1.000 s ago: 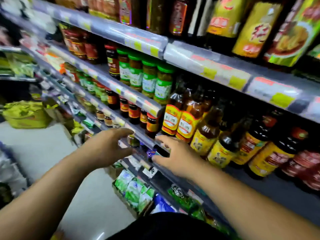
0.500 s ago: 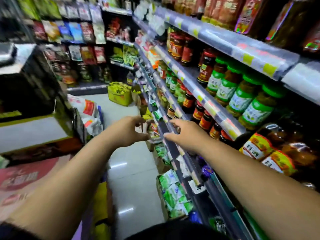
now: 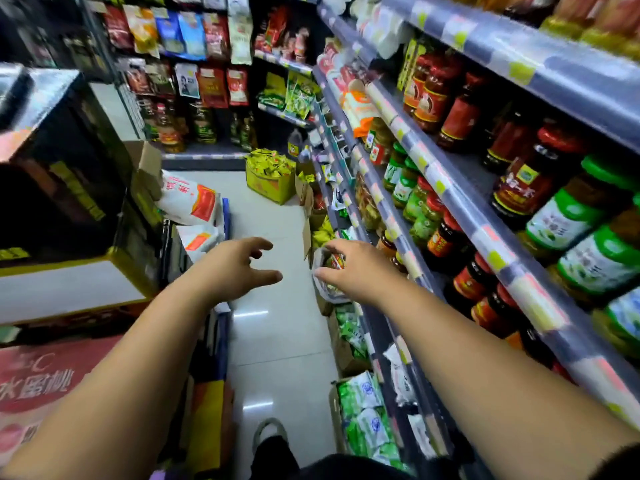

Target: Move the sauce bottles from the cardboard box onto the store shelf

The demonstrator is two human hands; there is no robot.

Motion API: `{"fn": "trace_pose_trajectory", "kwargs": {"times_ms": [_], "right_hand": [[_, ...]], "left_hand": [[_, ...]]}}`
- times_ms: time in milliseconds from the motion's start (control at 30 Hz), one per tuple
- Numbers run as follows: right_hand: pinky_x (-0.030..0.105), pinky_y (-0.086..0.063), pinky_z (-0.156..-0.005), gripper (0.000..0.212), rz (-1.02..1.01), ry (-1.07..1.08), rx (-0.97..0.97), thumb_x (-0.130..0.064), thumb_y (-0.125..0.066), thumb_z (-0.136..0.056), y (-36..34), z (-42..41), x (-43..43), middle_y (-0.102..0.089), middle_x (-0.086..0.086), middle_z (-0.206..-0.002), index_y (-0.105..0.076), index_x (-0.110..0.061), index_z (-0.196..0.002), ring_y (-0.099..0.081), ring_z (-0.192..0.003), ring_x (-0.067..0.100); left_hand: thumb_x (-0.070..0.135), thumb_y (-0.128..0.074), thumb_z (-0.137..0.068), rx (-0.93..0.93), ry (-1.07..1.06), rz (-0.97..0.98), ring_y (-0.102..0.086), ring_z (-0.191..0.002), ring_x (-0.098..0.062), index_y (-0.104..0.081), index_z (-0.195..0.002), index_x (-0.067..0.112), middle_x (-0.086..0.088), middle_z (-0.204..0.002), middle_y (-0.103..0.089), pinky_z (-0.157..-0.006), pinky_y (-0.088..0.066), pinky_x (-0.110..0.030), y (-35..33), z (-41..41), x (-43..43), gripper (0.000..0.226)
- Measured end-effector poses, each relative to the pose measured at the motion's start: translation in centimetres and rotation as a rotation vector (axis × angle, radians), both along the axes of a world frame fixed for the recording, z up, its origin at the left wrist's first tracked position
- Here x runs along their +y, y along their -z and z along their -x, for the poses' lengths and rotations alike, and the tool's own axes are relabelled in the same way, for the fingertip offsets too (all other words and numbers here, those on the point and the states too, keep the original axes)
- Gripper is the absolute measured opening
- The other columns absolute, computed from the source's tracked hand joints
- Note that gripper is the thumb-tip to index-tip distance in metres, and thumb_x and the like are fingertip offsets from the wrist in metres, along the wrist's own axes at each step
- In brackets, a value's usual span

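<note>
A shoe [image 3: 269, 432] stands on the pale floor [image 3: 277, 341] at the bottom edge. Just right of it, green packets [image 3: 367, 414] fill a carton at the shelf foot. At the left lies a red carton [image 3: 34, 382].

Both bare forearms reach forward over the aisle. The left hand [image 3: 235, 268] hangs above the floor, fingers apart and loosely bent, holding nothing. The right hand [image 3: 353, 268] is level with it and nearer the shelf [image 3: 485, 233], fingers also spread and empty. Its fingertips are over a white-rimmed bag [image 3: 323, 289]; whether they touch it I cannot tell.

Red-capped bottles [image 3: 446, 237] stand upright in rows on the shelf just right of the right hand, and green-lidded jars [image 3: 568, 220] stand on the level above. No bottle is in either hand.

Beyond the hands an open cardboard box [image 3: 307, 206] sits on the floor against the shelf foot; its contents are hidden. White sacks [image 3: 188, 202] lie opposite. Farther on is a yellow box [image 3: 270, 181], heaped with yellow packets. At the aisle's end a rack holds hanging pouches [image 3: 194, 32] above oil bottles [image 3: 204, 123].
</note>
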State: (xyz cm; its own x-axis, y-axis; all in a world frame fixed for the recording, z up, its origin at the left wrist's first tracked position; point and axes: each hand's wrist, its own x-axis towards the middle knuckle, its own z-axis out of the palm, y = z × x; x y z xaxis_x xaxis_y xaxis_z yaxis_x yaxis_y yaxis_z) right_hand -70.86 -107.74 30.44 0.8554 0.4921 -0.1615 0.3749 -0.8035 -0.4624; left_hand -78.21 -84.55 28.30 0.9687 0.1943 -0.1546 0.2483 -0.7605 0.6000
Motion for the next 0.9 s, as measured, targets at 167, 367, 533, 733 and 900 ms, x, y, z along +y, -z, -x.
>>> {"fn": "trace_pose_trajectory", "kwargs": {"times_ms": [167,367,533,733,900], "right_hand": [[0.036,-0.046,-0.104,0.07,0.035,-0.012,0.035,-0.058,-0.065,-0.087,0.7,-6.6,5.6,-0.054,-0.001,-0.148,-0.045,-0.03,-0.149,-0.053,-0.131,0.021],[0.039,-0.049,-0.104,0.071,-0.017,0.031,0.095,-0.054,-0.069,-0.085,1.0,-13.8,10.7,-0.057,0.001,-0.144,-0.047,-0.03,-0.148,-0.057,-0.126,0.021],[0.038,-0.047,-0.106,0.071,-0.053,0.008,0.132,-0.049,-0.072,-0.086,1.8,-19.1,14.3,-0.054,0.0,-0.148,-0.045,-0.029,-0.149,-0.054,-0.131,0.02],[0.026,-0.044,-0.092,0.072,-0.104,-0.08,0.206,-0.043,-0.073,-0.088,2.7,-27.1,20.1,-0.054,-0.003,-0.145,-0.042,-0.03,-0.152,-0.058,-0.114,0.013],[0.028,-0.046,-0.089,0.071,-0.092,-0.173,0.208,-0.044,-0.073,-0.088,3.7,-37.0,26.3,-0.057,0.0,-0.142,-0.044,-0.028,-0.15,-0.062,-0.112,0.018]], "left_hand": [[0.052,-0.077,-0.074,-0.008,-0.036,0.012,-0.062,-0.106,-0.015,-0.056,-0.134,0.032,0.005,-0.121,-0.063,-0.093,-0.051,-0.036,0.7,-6.4,5.3,0.066],[0.05,-0.076,-0.077,0.031,-0.014,0.0,-0.061,-0.107,-0.015,-0.054,-0.136,0.033,0.005,-0.124,-0.061,-0.088,-0.046,-0.028,0.0,-13.0,10.3,0.066],[0.053,-0.076,-0.075,0.039,-0.042,0.019,-0.062,-0.106,-0.016,-0.054,-0.135,0.033,0.004,-0.124,-0.063,-0.093,-0.051,-0.036,0.7,-17.3,13.7,0.067],[0.055,-0.073,-0.078,0.041,-0.091,0.011,-0.062,-0.107,-0.016,-0.053,-0.135,0.033,0.005,-0.126,-0.063,-0.093,-0.052,-0.038,1.4,-24.6,17.8,0.065],[0.047,-0.076,-0.079,0.017,-0.173,0.038,-0.061,-0.108,-0.015,-0.055,-0.136,0.028,0.002,-0.124,-0.064,-0.093,-0.048,-0.03,1.5,-32.6,22.3,0.064]]}}
